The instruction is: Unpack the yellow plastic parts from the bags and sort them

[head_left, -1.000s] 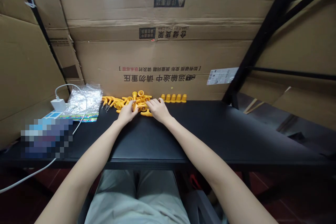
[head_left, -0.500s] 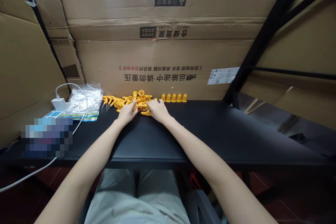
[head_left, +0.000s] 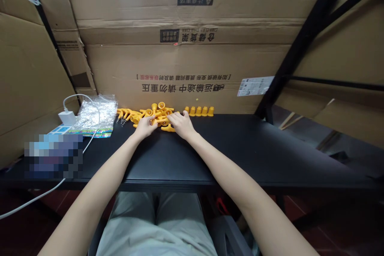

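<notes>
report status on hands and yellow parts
Left hand, right hand at yellow pile; grips unclear. Row of yellow cups right of pile. Hands partly cover pile.

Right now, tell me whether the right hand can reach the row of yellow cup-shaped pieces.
Probably yes: the right hand is near the yellow cup-shaped pieces, by the row's left end, with nothing visible blocking the way.

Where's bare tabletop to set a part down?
Biggest patch: black tabletop right of the right forearm, from the row of yellow cups to the front edge. Smaller: between that forearm and the left forearm, in front of the yellow pile. Crowded: back centre, with the pile, left hand and right hand; left end, with plastic bag and white adapter.
</notes>
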{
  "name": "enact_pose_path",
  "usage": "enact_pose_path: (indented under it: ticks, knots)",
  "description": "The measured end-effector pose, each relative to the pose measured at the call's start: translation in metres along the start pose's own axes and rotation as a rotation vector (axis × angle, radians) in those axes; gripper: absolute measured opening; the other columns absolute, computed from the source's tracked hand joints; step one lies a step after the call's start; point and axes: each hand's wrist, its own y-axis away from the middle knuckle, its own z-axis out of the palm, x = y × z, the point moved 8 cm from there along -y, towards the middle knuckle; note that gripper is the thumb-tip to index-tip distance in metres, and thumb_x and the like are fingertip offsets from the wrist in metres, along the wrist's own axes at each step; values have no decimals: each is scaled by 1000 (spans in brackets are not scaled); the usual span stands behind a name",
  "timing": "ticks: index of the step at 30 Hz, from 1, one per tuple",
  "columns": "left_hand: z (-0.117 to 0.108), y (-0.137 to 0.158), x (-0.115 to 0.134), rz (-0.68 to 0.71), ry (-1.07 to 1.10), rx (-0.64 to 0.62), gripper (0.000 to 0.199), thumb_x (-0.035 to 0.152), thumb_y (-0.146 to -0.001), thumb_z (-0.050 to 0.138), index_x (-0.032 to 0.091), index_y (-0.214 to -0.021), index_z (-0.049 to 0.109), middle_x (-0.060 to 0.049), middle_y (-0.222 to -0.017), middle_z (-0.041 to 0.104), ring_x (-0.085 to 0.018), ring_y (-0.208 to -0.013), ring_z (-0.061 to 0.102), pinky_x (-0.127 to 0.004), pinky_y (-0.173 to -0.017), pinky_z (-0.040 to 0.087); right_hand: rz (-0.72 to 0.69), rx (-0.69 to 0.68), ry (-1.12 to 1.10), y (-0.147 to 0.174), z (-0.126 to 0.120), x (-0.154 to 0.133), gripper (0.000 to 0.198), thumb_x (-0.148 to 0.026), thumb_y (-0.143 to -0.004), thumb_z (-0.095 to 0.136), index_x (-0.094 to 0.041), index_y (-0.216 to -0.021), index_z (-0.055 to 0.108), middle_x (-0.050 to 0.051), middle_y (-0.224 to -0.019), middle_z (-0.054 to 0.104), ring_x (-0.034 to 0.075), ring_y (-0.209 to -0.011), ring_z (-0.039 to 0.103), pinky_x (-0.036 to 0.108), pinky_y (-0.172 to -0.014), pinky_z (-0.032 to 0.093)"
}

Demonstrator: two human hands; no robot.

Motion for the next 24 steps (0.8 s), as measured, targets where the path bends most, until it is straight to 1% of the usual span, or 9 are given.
enact_pose_path:
  ticks: [3,5,7,9,11,14,16,19,24]
  knots:
    - [4,1,-7,-78,111,-54,47,27,-78,58,8,-122,60,4,-46,53,-10,-39,46,-22,-43,39,3,-7,5,0,1,-1,25,-13,-94,44,-18,-109,62,10,-102,68,24,-96,54,38,-89,23]
    - [4,1,-8,-86,117,-62,48,27,-79,58,8,-124,59,5,-46,53,-10,-38,46,-22,-43,39,0,-25,7,0,3,-2,24,-12,-93,45,-17,-109,62,11,-102,68,25,-96,54,38,-90,23]
    - [0,1,-5,-37,39,-21,44,26,-79,59,10,-120,62,5,-49,54,-10,-44,50,-23,-48,42,-6,-45,7,-1,6,-3,24,-12,-92,46,-16,-110,62,12,-103,68,26,-97,54,39,-91,24]
    - [-5,2,1,43,-77,45,40,25,-79,60,13,-117,64,3,-55,59,-12,-53,56,-24,-58,46,-5,-62,-2,0,9,-3,25,-14,-92,46,-14,-113,60,14,-107,67,27,-99,55,39,-92,25]
    - [-8,4,7,100,-179,93,42,24,-80,60,15,-121,62,1,-63,64,-14,-62,61,-26,-67,48,6,-81,-23,1,11,-2,28,-16,-93,47,-12,-119,57,16,-113,65,27,-103,55,39,-92,26]
    - [-8,6,11,137,-272,105,48,25,-82,58,17,-129,56,-3,-76,69,-17,-72,65,-28,-75,49,18,-131,-64,3,15,0,32,-19,-94,45,-10,-124,53,19,-116,64,28,-106,55,39,-89,30]
    - [-7,7,12,155,-308,93,48,26,-84,58,17,-131,55,-5,-83,71,-18,-78,66,-28,-78,49,15,-167,-90,4,17,0,31,-20,-96,43,-10,-123,53,19,-114,64,28,-107,56,38,-87,31]
    - [-6,7,13,179,-334,88,48,26,-85,56,18,-132,54,-6,-90,72,-19,-83,67,-29,-80,49,15,-193,-118,4,19,0,26,-19,-95,44,-10,-117,56,18,-112,65,27,-106,56,36,-84,31]
    - [-2,6,14,193,-354,60,49,26,-86,55,15,-134,53,-7,-87,73,-19,-78,67,-28,-77,49,24,-123,-120,3,17,6,22,-18,-94,46,-13,-113,57,16,-108,67,26,-100,57,34,-79,30]
